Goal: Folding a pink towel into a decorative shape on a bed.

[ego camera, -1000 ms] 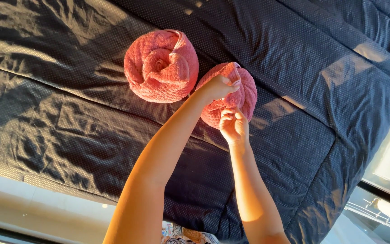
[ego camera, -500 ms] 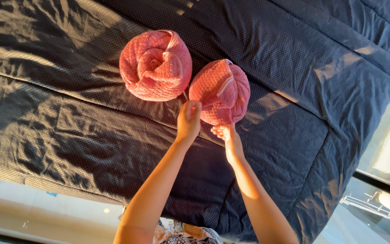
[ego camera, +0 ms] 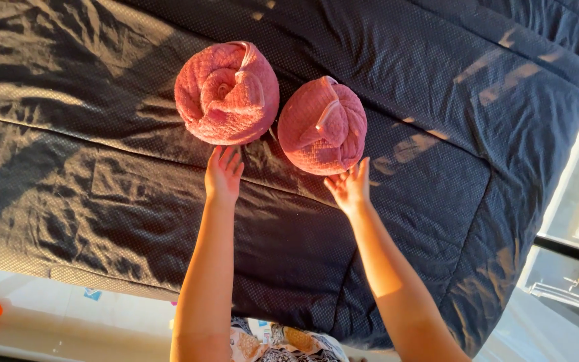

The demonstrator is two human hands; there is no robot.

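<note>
We have two pink towel rolls lying just beside each other on the bed, on its dark quilted cover. Both look finished: the left towel roll and the right towel roll are each wound into a rounded, rose-like coil of waffle-textured cloth. Our left hand and right hand hover just below them, fingers spread wide, holding nothing.
</note>
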